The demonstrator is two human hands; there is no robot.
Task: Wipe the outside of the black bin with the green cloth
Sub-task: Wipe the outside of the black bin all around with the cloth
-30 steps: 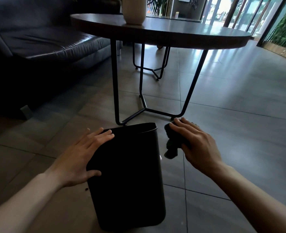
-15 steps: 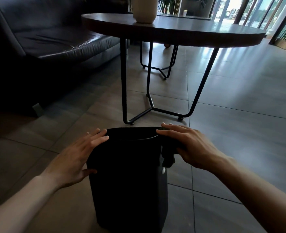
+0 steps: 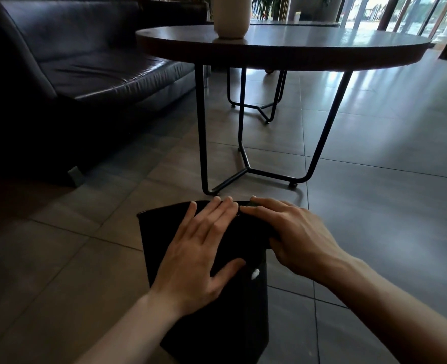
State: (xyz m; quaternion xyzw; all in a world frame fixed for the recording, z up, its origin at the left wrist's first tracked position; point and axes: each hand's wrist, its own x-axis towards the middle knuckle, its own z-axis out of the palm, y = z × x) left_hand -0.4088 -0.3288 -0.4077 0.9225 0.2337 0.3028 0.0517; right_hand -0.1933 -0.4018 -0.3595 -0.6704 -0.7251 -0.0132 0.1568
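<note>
The bin (image 3: 204, 324) stands on the floor (image 3: 59, 258) just before the table (image 3: 282, 48). Your left hand (image 3: 198, 256) lies flat and spread across its top, gripping nothing. Your right hand (image 3: 296, 232) curls over the cloth (image 3: 253, 204) at the rim; the cloth barely shows. The bin looks light, stiff and smooth, so it may slide: brace it from above.

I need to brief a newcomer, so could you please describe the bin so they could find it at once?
Start at the round dark table on thin black metal legs. On the tiled floor before it stands the tall matte black bin, the only container there, with both hands on it.
</note>
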